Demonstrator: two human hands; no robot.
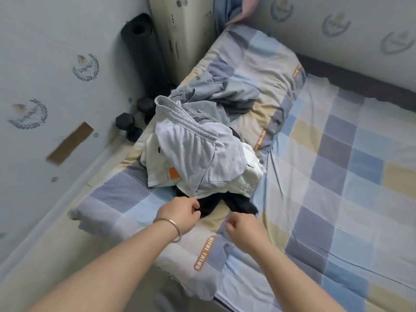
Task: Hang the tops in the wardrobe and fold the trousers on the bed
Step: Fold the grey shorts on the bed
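Note:
A heap of clothes lies on the folded checked quilt on the bed. On top are pale lilac trousers with an elastic waistband. A white garment with an orange tag sits under them, with grey-blue garments behind. A black garment sticks out at the heap's near edge. My left hand, with a bracelet on the wrist, pinches the black garment's left corner. My right hand hovers just below the black garment with curled fingers, and I see nothing in it.
The checked bed sheet spreads to the right. A rolled black mat and black dumbbells stand on the floor by the left wall. A pale appliance stands in the corner.

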